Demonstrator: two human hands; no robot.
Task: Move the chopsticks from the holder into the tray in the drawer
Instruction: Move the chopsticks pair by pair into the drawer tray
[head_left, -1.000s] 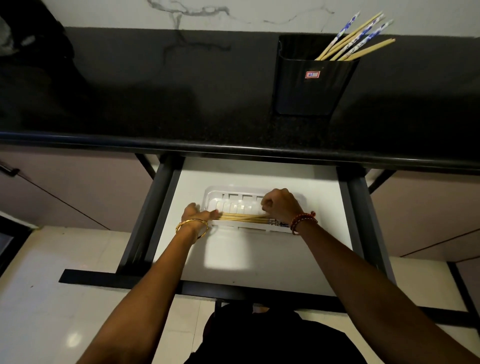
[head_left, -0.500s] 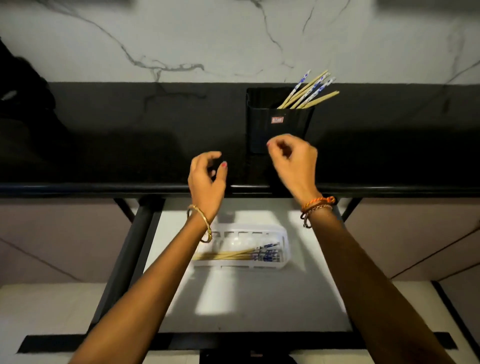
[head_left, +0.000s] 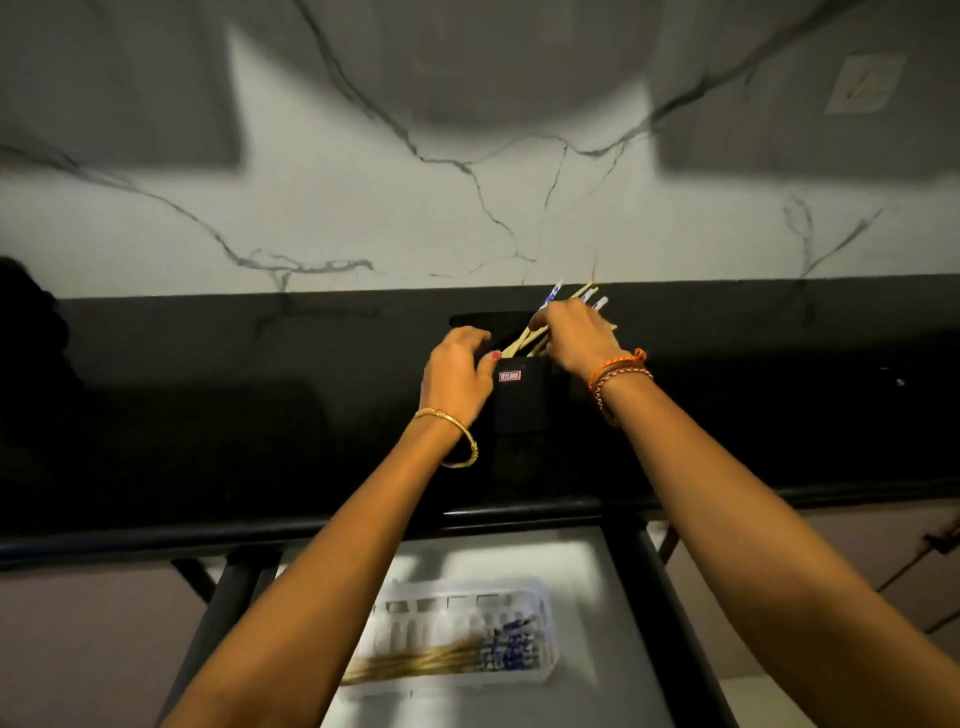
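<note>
Right hand (head_left: 576, 335) is gripping the chopsticks (head_left: 535, 332) mid-shaft; left hand (head_left: 457, 374) is steadying the holder (head_left: 522, 405). They're light, stiff, likely slippery, so bunch them tight.

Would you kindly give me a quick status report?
Left hand holds holder. Right hand grips chopsticks inside it. Several already in tray. Nothing in the way.
</note>
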